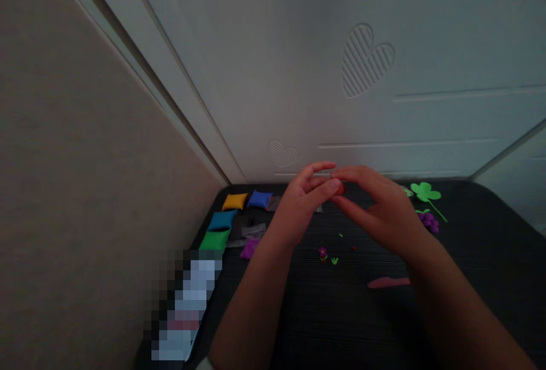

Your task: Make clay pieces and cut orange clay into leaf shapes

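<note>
Left hand [301, 204] and right hand [381, 208] grasp red lump [343, 189]; fingers hide most, pointing and long axis unclear. Nearer: purple flower [322, 252], green sprig [335, 261]; pink knife [386, 283] crosswise, tip left.

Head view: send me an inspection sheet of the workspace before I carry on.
Surface: dark table, streaked.
Job's things: small reddish lump between the hands; pink knife, purple flower and green scraps on the table.
Clutter: coloured packets and pixelated screen at left; green clover and purple cluster at right.
Hands: left hand and right hand meet around the lump; which grips it is unclear.
Cables: nothing seen.
Surroundings: white panel with hearts behind; wall at left.
</note>
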Demonstrator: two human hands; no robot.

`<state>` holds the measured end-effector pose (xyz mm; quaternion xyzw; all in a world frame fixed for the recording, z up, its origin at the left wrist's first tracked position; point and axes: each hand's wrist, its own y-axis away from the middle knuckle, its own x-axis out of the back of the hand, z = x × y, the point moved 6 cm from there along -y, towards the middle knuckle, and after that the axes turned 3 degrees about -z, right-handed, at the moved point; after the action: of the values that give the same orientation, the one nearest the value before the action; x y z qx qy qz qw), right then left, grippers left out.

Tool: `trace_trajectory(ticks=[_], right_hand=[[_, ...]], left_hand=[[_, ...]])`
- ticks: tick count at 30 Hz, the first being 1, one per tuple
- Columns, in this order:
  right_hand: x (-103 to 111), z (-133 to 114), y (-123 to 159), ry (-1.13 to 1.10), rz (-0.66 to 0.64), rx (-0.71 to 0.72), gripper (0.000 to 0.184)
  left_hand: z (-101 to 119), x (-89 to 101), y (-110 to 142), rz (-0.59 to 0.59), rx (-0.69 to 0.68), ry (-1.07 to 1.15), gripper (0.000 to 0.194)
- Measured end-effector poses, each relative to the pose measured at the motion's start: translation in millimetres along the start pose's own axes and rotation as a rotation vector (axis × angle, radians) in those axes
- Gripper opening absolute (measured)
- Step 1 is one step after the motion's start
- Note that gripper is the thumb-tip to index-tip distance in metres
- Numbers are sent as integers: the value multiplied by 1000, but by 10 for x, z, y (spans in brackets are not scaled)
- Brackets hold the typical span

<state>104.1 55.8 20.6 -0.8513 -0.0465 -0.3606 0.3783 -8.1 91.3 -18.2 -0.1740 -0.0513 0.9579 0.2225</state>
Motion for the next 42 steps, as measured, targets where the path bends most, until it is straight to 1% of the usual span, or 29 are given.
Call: trace_trajectory(ticks=[4,15,22,27,34,42], right_hand=[[-10,5,-1,-3,-6,2,28],[10,-3,3,38,-8,-10,22],[0,-3,11,21,-5,-32,25],[-7,-12,4,26,-6,-34,24],[6,-9,1,45,17,-22,22],[5,-12,3,30,12,-17,22]], left_hand=[[7,13,4,9,-2,-6,32],[-2,2,-9,-1,4,-43,31],[-8,-50,-14,0,-34,-32,23],[-16,-51,-15,19,-17,-43,24],[-7,-39,-18,-2,-28,-35,24],[-5,-42,-13,-25,-39,-30,24]])
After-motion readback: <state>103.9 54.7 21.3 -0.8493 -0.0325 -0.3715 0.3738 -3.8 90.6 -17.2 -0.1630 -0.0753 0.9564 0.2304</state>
